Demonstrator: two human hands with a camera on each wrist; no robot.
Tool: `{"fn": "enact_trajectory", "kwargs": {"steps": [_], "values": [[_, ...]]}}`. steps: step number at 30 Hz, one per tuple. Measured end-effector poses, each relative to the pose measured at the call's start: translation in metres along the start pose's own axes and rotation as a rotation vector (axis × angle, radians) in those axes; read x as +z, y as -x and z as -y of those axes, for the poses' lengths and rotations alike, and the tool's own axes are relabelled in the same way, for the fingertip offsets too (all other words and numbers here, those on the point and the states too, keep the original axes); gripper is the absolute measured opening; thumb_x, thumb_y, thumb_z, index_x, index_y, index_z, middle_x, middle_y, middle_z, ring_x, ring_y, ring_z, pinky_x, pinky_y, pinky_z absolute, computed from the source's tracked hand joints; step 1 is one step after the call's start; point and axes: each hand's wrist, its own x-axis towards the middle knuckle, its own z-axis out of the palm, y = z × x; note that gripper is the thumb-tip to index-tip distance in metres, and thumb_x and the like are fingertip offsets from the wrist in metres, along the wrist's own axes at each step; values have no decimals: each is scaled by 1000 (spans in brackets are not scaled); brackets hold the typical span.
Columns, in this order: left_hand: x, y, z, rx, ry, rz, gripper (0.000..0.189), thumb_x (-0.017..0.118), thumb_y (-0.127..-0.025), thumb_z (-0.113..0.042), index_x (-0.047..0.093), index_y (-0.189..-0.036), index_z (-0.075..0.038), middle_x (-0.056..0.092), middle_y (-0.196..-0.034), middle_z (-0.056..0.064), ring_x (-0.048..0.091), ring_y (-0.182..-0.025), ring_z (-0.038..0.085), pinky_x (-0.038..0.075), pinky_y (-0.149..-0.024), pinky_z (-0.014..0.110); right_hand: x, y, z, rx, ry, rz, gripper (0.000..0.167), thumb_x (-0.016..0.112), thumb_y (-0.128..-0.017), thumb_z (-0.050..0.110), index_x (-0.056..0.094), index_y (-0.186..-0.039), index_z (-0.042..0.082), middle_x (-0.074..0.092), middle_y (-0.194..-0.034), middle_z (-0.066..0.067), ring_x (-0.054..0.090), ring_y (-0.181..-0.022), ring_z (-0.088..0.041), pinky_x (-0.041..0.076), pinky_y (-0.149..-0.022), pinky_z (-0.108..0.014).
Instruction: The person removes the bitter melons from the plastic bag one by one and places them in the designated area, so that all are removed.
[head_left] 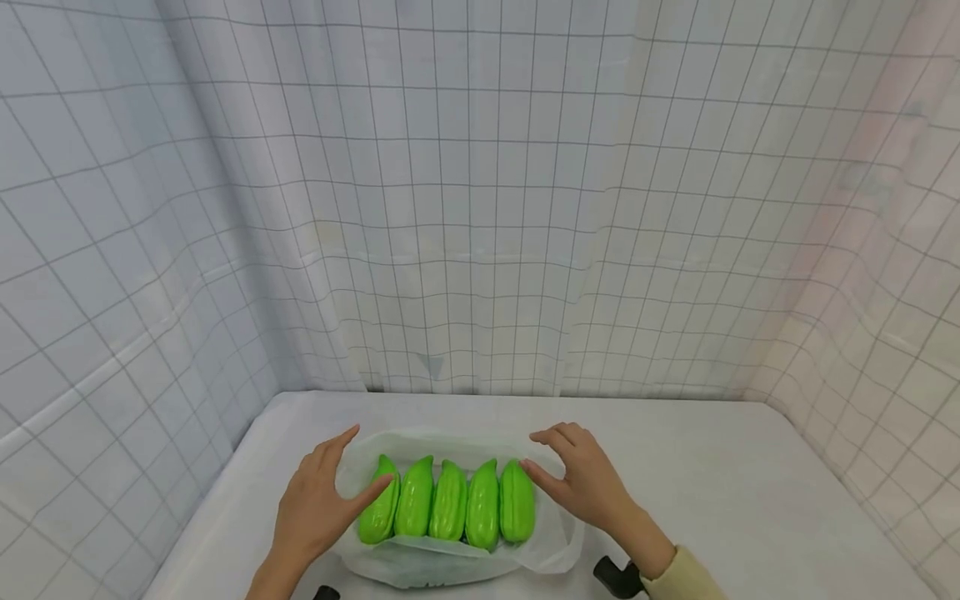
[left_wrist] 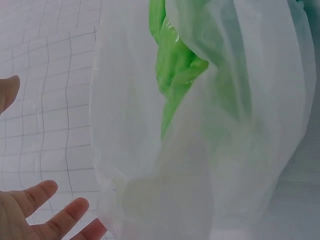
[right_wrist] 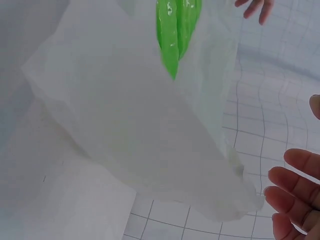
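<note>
Several glossy, bright green, pod-shaped pieces (head_left: 449, 503) with pointed tops stand side by side in a row. They sit within a translucent white plastic bag (head_left: 427, 570) whose mouth is spread around them; its front rim covers their lower ends. To the left of the bag is my left hand (head_left: 313, 500), fingers apart, with its thumb overlapping the leftmost green piece in the head view. My right hand (head_left: 588, 479) is over the bag's right side, fingers loosely bent, thumb tip near the rightmost piece. In the right wrist view its fingertips (right_wrist: 280, 200) are close to the bag's edge. Neither hand holds anything.
A white-covered table (head_left: 712, 483) bears the bag near its front edge. Gridded white curtains (head_left: 465, 208) hang behind and along both sides. Dark fittings (head_left: 618, 577) show by the right wrist, and another dark piece (head_left: 327, 592) shows by the left.
</note>
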Motion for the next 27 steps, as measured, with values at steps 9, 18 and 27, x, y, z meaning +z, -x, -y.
{"fn": "enact_trajectory", "kwargs": {"steps": [9,18,27], "values": [[2,0,22,-233,-32,128,91,58,-76,-73,40,-141,-12,51,-127,13,48,-112,37,43,-77,55,6,3,11,78,-112,26,26,75,-83,28,63,-102,15,55,-90,10,51,-78,-7,46,-64,-24],[1,0,40,-381,33,250,85,55,-78,-73,46,-133,-8,59,-116,21,61,-85,30,45,-59,39,11,6,18,149,-176,89,21,72,-86,32,60,-98,20,49,-84,15,49,-70,-9,43,-60,-21],[13,1,49,-427,203,240,56,63,-80,-62,60,-97,-9,56,-75,4,49,-65,17,39,-56,31,13,7,23,240,-197,173,22,69,-88,35,62,-97,16,55,-82,11,53,-70,-8,45,-61,-22]]}}
